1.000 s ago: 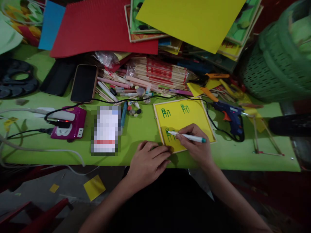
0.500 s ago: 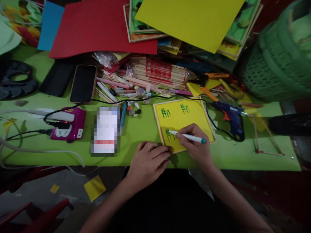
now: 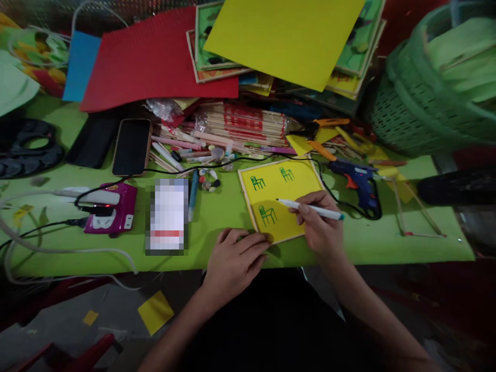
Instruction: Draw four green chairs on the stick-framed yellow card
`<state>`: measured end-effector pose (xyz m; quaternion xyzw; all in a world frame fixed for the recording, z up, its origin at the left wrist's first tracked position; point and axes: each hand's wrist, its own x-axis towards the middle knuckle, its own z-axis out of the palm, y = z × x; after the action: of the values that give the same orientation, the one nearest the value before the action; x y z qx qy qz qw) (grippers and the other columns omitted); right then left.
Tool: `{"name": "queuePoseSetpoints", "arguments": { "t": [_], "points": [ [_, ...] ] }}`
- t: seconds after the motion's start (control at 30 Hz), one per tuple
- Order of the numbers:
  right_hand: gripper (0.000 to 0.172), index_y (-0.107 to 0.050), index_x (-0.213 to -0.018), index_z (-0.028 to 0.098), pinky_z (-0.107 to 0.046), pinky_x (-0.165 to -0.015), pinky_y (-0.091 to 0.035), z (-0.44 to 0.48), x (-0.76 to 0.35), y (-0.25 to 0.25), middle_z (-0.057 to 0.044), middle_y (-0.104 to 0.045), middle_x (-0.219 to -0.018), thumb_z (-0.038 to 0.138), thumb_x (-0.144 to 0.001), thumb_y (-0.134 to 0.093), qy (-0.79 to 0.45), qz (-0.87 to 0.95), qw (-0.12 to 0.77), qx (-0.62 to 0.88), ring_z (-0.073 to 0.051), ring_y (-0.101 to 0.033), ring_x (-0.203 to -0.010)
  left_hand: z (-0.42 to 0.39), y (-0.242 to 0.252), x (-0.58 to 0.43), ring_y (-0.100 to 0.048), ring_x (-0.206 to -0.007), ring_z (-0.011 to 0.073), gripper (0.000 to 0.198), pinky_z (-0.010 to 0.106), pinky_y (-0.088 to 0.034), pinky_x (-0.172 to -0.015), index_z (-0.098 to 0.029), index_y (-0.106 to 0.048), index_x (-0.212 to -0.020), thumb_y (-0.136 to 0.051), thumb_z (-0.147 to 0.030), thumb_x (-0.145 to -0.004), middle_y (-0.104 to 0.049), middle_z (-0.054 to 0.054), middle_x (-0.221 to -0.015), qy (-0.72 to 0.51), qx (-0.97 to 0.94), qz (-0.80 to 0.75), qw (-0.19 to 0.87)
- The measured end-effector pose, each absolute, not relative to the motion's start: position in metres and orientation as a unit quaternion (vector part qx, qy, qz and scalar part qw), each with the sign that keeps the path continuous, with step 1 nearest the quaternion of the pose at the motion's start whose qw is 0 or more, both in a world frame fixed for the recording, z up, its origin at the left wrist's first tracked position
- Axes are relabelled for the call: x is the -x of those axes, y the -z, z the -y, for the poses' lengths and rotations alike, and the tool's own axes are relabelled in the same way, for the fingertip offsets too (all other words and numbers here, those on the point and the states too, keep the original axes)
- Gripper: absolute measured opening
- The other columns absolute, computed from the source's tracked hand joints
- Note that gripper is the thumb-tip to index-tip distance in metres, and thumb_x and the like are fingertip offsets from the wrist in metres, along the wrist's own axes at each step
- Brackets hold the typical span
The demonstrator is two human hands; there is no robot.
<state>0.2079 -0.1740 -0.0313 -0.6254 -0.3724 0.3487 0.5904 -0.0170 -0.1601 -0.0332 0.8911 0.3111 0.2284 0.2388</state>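
A yellow card (image 3: pixel 271 199) edged with thin wooden sticks lies on the green table in front of me. It bears three small chair drawings in green ink, two along the top and one at lower left. My right hand (image 3: pixel 321 222) grips a white marker (image 3: pixel 318 208) with a green end; its dark tip points left over the card, just right of the lower chair. Whether the tip touches the card I cannot tell. At the card's lower left corner rests my left hand (image 3: pixel 238 258), laid flat with fingers stretched out, fingertips at the frame's edge.
A hot glue gun (image 3: pixel 358 183) lies right of the card, its black cable running behind it. Left are a phone with a blurred screen (image 3: pixel 167 214) and a magenta power strip (image 3: pixel 114 209). Bundled sticks (image 3: pixel 240 123), pens and a green basket (image 3: pixel 422 98) stand behind.
My right hand has moved the marker right, off the lower chair drawing, which now shows uncovered with longer lines. My left hand stays at the corner. The whole view has shifted slightly.
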Motion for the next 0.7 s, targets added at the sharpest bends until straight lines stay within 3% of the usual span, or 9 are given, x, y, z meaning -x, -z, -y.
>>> {"name": "queuePoseSetpoints", "arguments": {
  "t": [0.1,0.37,0.53,0.7],
  "points": [
    [0.024,-0.059,-0.089,0.025,-0.025,-0.050,-0.041,0.171,-0.215,0.032,0.002,-0.060,-0.076,0.039,-0.080,-0.076,-0.323,0.321,0.648,0.610,-0.014,-0.063,-0.066,0.160,0.033,0.017,-0.062,-0.100,0.0214,0.024,0.041,-0.044,-0.084,-0.029,-0.071,-0.117,-0.066,-0.024,-0.094,-0.076,-0.004,-0.120,-0.226,-0.893,-0.314,0.229],
    [0.018,-0.061,-0.087,0.025,-0.026,-0.051,-0.041,0.177,-0.236,0.030,0.004,-0.053,-0.070,0.034,-0.080,-0.074,-0.304,0.289,0.666,0.618,-0.011,-0.050,-0.057,0.161,0.037,0.016,-0.063,-0.097,0.0204,0.019,0.039,-0.045,-0.084,-0.028,-0.074,-0.108,-0.068,-0.019,-0.092,-0.078,-0.004,-0.115,-0.260,-0.886,-0.326,0.202],
    [0.020,-0.066,-0.086,0.023,-0.025,-0.050,-0.038,0.184,-0.253,0.028,0.001,-0.062,-0.072,0.031,-0.074,-0.080,-0.313,0.261,0.683,0.606,-0.013,-0.055,-0.061,0.161,0.040,0.016,-0.065,-0.095,0.0193,0.020,0.037,-0.048,-0.083,-0.027,-0.075,-0.106,-0.066,-0.016,-0.093,-0.079,-0.001,-0.110,-0.275,-0.875,-0.341,0.206],
    [0.018,-0.068,-0.087,0.023,-0.024,-0.052,-0.041,0.188,-0.261,0.034,-0.001,-0.065,-0.076,0.038,-0.080,-0.075,-0.329,0.277,0.681,0.593,-0.014,-0.061,-0.065,0.162,0.039,0.014,-0.066,-0.094,0.0202,0.018,0.039,-0.050,-0.083,-0.027,-0.077,-0.104,-0.064,-0.019,-0.094,-0.079,0.002,-0.107,-0.271,-0.870,-0.353,0.210]
  ]
}}
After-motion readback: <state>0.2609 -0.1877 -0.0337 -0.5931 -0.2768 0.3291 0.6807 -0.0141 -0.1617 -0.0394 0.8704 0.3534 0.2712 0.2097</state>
